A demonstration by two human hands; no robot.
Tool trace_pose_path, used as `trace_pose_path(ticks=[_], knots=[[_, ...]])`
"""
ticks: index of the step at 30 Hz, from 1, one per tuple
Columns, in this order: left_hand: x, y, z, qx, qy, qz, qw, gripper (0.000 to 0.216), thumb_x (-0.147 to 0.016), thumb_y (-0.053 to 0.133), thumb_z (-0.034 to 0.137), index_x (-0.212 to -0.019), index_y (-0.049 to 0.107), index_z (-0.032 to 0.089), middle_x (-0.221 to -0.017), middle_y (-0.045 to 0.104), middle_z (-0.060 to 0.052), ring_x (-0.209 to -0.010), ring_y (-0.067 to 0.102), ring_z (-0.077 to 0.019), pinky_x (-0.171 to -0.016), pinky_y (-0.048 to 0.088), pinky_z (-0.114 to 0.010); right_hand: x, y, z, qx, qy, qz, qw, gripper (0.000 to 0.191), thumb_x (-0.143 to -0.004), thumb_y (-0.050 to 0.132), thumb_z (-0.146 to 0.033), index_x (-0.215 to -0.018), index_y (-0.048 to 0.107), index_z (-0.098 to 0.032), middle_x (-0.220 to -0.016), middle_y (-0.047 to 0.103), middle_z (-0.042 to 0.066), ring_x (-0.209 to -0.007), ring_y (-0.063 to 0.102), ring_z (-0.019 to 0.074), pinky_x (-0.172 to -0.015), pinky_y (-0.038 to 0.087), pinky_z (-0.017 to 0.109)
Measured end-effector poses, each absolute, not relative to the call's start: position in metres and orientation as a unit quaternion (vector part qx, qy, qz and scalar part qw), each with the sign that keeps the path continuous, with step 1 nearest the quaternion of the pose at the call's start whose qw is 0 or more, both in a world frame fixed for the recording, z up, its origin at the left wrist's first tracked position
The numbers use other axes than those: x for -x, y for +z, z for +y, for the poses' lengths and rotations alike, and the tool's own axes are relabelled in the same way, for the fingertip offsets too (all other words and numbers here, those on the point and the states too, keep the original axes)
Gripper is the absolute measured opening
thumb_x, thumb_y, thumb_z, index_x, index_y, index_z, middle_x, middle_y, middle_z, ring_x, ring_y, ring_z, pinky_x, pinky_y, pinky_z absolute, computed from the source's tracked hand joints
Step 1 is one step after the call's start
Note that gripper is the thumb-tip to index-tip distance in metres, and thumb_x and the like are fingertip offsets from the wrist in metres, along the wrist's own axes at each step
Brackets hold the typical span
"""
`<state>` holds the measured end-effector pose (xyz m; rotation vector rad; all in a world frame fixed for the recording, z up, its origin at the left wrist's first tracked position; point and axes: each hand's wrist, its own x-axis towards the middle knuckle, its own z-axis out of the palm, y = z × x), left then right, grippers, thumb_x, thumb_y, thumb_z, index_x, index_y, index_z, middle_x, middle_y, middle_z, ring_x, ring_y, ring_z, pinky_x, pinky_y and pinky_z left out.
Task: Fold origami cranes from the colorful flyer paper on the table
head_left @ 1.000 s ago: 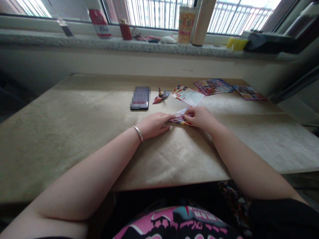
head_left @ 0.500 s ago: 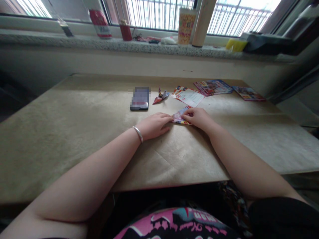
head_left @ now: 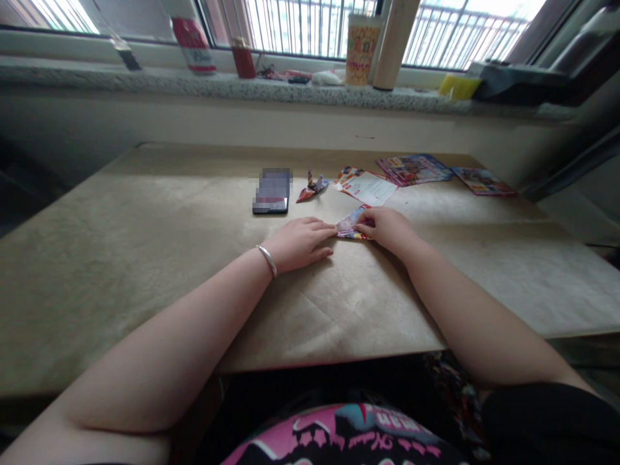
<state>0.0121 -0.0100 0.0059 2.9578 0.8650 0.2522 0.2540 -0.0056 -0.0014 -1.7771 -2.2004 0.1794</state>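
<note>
A small piece of folded, colourfully printed paper (head_left: pixel 349 225) lies on the table between my hands. My left hand (head_left: pixel 301 245) rests palm down with fingers stretched out, its fingertips touching the paper's left edge. The thumb of that hand lies apart, on the tabletop. My right hand (head_left: pixel 385 229) is curled over the paper's right side, thumb and fingers pinching it; part of the paper is hidden beneath. Just beyond stands a folded paper crane (head_left: pixel 312 188), with a phone (head_left: pixel 272 191) lying to its left.
Behind the paper lie a white printed sheet (head_left: pixel 372 188), a pile of printed leaflets (head_left: pixel 416 169) and another leaflet (head_left: pixel 483 181). The table (head_left: pixel 169 258) ends at a wall. On the windowsill stand a red can (head_left: pixel 194 46), a patterned cup (head_left: pixel 361 51) and a yellow object (head_left: pixel 459 86).
My left thumb has spread a little away from its fingers. My right hand has shifted very slightly away from me on the paper. The other things have stayed in place.
</note>
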Motion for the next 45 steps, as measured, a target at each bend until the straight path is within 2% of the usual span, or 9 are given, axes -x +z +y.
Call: trace_pose_path(ticks=[7,10,13,18,21,25,31,36,45], knots=[[-0.011,0.005,-0.010,-0.964,0.088,0.246,0.048,0.047,-0.094,0.051,0.038,-0.137,0.052,0.019,-0.137,0.058,-0.008,-0.122,0.053,-0.0229,-0.106,0.041,-0.037,-0.264,0.005,-0.006,0.612,0.073,-0.782,0.096,0.015,-0.083,0.061,-0.036,-0.083,0.069,-0.023,-0.079,0.071,0.003,-0.066,0.058,0.0169,-0.060,0.038,0.029],[-0.011,0.005,-0.011,-0.964,0.089,0.245,0.049,0.048,-0.093,0.053,0.038,-0.138,0.051,0.021,-0.139,0.057,-0.006,-0.122,0.053,-0.0232,-0.106,0.040,-0.038,-0.264,0.009,-0.008,0.562,-0.006,-0.822,0.091,0.018,-0.084,0.061,-0.036,-0.082,0.070,-0.021,-0.087,0.072,0.007,-0.080,0.061,0.0216,-0.077,0.041,0.035],[-0.011,0.005,-0.011,-0.964,0.089,0.246,0.050,0.049,-0.093,0.053,0.039,-0.139,0.050,0.022,-0.139,0.056,-0.006,-0.122,0.053,-0.0235,-0.106,0.041,-0.038,-0.258,0.013,-0.013,0.504,-0.053,-0.855,0.110,0.024,-0.087,0.057,-0.039,-0.088,0.073,-0.021,-0.093,0.072,0.009,-0.094,0.059,0.0258,-0.094,0.036,0.043],[-0.010,0.004,-0.010,-0.965,0.079,0.247,0.044,0.049,-0.093,0.053,0.038,-0.139,0.051,0.021,-0.140,0.056,-0.005,-0.122,0.052,-0.0246,-0.107,0.041,-0.038,-0.242,0.013,-0.022,0.472,-0.072,-0.873,0.096,0.029,-0.090,0.053,-0.041,-0.086,0.073,-0.021,-0.087,0.071,0.008,-0.092,0.060,0.0238,-0.109,0.024,0.047],[-0.010,0.003,-0.009,-0.966,0.075,0.244,0.038,0.048,-0.094,0.051,0.038,-0.138,0.052,0.020,-0.141,0.054,-0.005,-0.124,0.051,-0.0249,-0.108,0.040,-0.038,-0.236,0.011,-0.024,0.474,-0.042,-0.875,0.090,0.027,-0.090,0.052,-0.038,-0.083,0.070,-0.020,-0.085,0.070,0.007,-0.086,0.062,0.0211,-0.105,0.030,0.043],[-0.009,0.002,-0.008,-0.968,0.075,0.239,0.034,0.047,-0.095,0.051,0.038,-0.138,0.052,0.019,-0.141,0.055,-0.005,-0.123,0.052,-0.0248,-0.108,0.040,-0.038,-0.235,0.009,-0.023,0.499,-0.016,-0.862,0.085,0.026,-0.091,0.050,-0.036,-0.083,0.068,-0.019,-0.087,0.071,0.008,-0.085,0.062,0.0218,-0.086,0.039,0.037],[-0.010,0.005,-0.009,-0.966,0.087,0.241,0.024,0.044,-0.092,0.055,0.038,-0.132,0.056,0.019,-0.130,0.061,-0.011,-0.116,0.057,-0.0234,-0.101,0.045,-0.036,-0.241,0.006,-0.017,0.509,-0.004,-0.857,0.082,0.024,-0.090,0.051,-0.035,-0.085,0.068,-0.019,-0.088,0.071,0.008,-0.085,0.062,0.0216,-0.079,0.038,0.034],[-0.012,0.012,-0.014,-0.964,0.073,0.255,0.001,0.035,-0.093,0.053,0.033,-0.124,0.062,0.020,-0.117,0.068,-0.008,-0.106,0.062,-0.0217,-0.094,0.049,-0.034,-0.243,0.002,-0.014,0.531,0.011,-0.842,0.093,0.022,-0.088,0.056,-0.036,-0.081,0.067,-0.019,-0.086,0.072,0.006,-0.078,0.061,0.0189,-0.070,0.038,0.029],[-0.015,0.017,-0.023,-0.951,0.053,0.302,-0.031,0.028,-0.092,0.053,0.033,-0.109,0.072,0.021,-0.110,0.070,-0.006,-0.099,0.063,-0.0205,-0.086,0.051,-0.031,-0.242,0.001,-0.010,0.560,0.038,-0.823,0.087,0.022,-0.088,0.057,-0.039,-0.084,0.068,-0.020,-0.088,0.072,0.005,-0.080,0.061,0.0187,-0.066,0.037,0.028]])
